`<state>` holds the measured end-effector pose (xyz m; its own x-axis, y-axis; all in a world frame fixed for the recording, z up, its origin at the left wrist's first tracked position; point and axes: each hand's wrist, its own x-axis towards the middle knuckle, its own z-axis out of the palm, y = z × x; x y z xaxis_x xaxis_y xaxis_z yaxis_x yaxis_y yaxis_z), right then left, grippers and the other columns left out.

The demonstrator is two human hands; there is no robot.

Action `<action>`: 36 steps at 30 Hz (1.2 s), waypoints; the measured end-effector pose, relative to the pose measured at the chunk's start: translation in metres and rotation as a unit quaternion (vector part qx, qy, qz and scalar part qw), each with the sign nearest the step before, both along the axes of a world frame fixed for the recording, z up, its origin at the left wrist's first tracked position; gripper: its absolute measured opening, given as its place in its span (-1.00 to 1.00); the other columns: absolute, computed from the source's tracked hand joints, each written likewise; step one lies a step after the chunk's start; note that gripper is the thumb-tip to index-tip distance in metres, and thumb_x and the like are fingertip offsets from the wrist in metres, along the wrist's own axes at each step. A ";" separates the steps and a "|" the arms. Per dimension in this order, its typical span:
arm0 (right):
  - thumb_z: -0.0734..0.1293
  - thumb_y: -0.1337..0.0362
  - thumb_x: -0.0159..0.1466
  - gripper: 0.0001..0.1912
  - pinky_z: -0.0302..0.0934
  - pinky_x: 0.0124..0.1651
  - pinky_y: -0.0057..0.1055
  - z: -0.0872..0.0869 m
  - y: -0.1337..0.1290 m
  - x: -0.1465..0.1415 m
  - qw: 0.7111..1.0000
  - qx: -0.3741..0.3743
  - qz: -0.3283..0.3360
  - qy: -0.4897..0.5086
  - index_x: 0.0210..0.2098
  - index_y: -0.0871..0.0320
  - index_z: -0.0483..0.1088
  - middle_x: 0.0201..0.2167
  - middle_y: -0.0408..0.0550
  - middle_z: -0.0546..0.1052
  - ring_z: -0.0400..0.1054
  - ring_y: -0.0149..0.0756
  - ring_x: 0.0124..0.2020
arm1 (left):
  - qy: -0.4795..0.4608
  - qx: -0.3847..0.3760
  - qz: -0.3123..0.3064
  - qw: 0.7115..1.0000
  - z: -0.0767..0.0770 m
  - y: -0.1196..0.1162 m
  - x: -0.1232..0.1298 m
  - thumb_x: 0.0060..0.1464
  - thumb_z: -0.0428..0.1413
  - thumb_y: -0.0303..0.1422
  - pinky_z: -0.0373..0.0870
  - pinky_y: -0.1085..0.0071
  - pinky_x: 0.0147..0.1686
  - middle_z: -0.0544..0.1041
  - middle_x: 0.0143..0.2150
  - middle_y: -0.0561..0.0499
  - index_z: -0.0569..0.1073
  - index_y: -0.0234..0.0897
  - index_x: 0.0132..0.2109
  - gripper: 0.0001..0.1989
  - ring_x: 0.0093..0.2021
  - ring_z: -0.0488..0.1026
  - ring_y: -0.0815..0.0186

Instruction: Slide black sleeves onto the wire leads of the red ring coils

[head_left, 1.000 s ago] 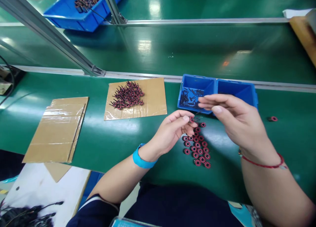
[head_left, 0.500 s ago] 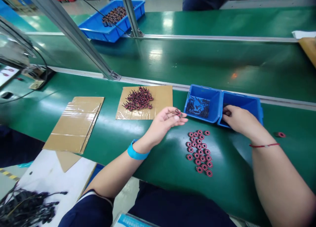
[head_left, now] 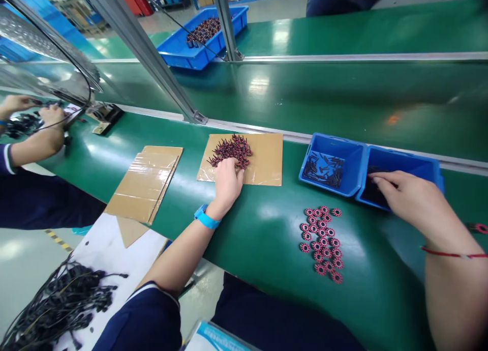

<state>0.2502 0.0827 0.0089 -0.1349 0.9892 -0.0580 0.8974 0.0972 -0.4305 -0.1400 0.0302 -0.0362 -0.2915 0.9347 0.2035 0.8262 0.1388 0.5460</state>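
On a sheet of cardboard [head_left: 267,163] lies a pile of small red toothed rings with dark leads [head_left: 234,148]. My left hand [head_left: 227,180] rests at the near edge of this pile; its fingertips are hidden, so whether it still grips a ring does not show. My right hand [head_left: 414,196] reaches into the right blue bin [head_left: 404,160], thumb and fingers pinched together over dark small pieces [head_left: 375,191]; what they hold is too small to make out. Short black tube-like pieces [head_left: 324,169] lie in the left blue bin [head_left: 356,160]. Loose red toothed rings [head_left: 322,241] are grouped nearer me.
Stacked cardboard sheets [head_left: 147,180] lie at left. Another person's hands [head_left: 53,119] work at the far left. Black cables [head_left: 72,295] are heaped on a white surface. A metal post [head_left: 152,61] rises behind the table, and a blue tray [head_left: 198,58] stands beyond it.
My left hand has moved left from beside the bins to the pile, carrying a ring with dark leads. My right hand remains at the right bin. The view has shifted left.
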 end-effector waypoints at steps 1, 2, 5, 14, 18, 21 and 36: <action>0.24 0.25 0.30 -0.78 0.24 -0.07 -0.13 0.000 -0.002 0.001 1.000 0.003 -0.014 0.007 -0.28 0.06 0.55 -0.17 0.19 0.63 0.49 0.04 -0.04 | 0.006 0.002 0.007 1.000 0.001 -0.003 0.001 0.12 0.07 -0.47 0.24 0.06 0.05 0.38 -0.16 -0.14 0.35 -0.30 -0.06 -0.78 -0.05 0.33 0.07; 0.25 0.25 0.30 -0.79 0.26 -0.08 -0.11 0.001 -0.003 0.001 0.999 0.006 -0.028 0.016 -0.27 0.06 0.55 -0.20 0.18 0.63 0.50 0.05 -0.06 | 0.010 0.005 0.012 1.000 0.002 -0.007 0.004 0.11 0.08 -0.47 0.27 0.09 0.03 0.37 -0.16 -0.13 0.32 -0.31 -0.01 -0.73 -0.06 0.34 0.09; 0.25 0.21 0.32 -0.75 0.30 -0.08 -0.10 0.000 -0.010 0.003 0.996 0.020 -0.069 0.054 -0.17 0.08 0.56 -0.26 0.17 0.64 0.54 0.04 -0.11 | 0.004 -0.004 -0.010 1.000 0.006 -0.031 0.024 0.11 0.10 -0.45 0.33 0.18 -0.06 0.35 -0.18 -0.08 0.26 -0.30 0.05 -0.64 -0.13 0.36 0.17; 0.35 0.25 0.29 -0.68 0.43 -0.05 -0.19 0.005 -0.035 -0.017 0.954 0.055 -0.108 0.275 0.03 0.12 0.43 -0.24 0.06 0.67 0.60 -0.16 -0.18 | -0.038 -0.178 -0.395 0.901 0.015 -0.073 0.108 0.14 0.09 -0.46 0.29 0.06 0.07 0.42 0.02 -0.18 0.37 -0.29 0.11 -0.62 0.00 0.30 0.07; 0.38 0.22 0.28 -0.87 0.43 -0.04 -0.17 0.015 -0.053 -0.029 0.929 0.014 -0.114 0.352 -0.21 0.12 0.44 -0.28 0.04 0.66 0.59 -0.17 -0.19 | -0.069 -0.175 -0.390 0.901 0.012 -0.063 0.117 0.18 0.08 -0.43 0.27 0.06 0.04 0.47 -0.05 -0.15 0.46 -0.26 -0.04 -0.80 -0.03 0.32 0.08; 0.43 0.20 0.25 -0.88 0.40 -0.05 -0.22 0.021 -0.065 -0.035 0.921 -0.001 -0.083 0.381 -0.29 0.10 0.47 -0.25 0.00 0.63 0.54 -0.20 -0.18 | -0.236 -0.180 -0.344 0.891 0.019 -0.056 0.115 0.16 0.13 -0.41 0.30 0.12 0.05 0.50 -0.12 -0.08 0.45 -0.24 -0.11 -0.87 -0.07 0.39 0.17; 0.48 0.21 0.22 -0.90 0.41 -0.29 -0.47 0.035 -0.092 -0.063 0.836 -0.071 -0.037 0.543 -0.34 0.08 0.52 -0.38 -0.13 0.59 0.48 -0.39 -0.37 | -0.699 -0.257 -0.253 0.617 0.063 -0.047 0.132 0.08 0.28 -0.31 0.38 0.43 -0.28 0.58 -0.28 -0.05 0.55 -0.28 -0.13 -0.78 -0.34 0.49 0.37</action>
<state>0.1868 -0.0093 0.0441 -0.1224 0.9907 -0.0592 -0.0285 -0.0632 -0.9976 -0.0077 -0.0163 0.0269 0.5097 0.8140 -0.2784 -0.3941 0.5086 0.7655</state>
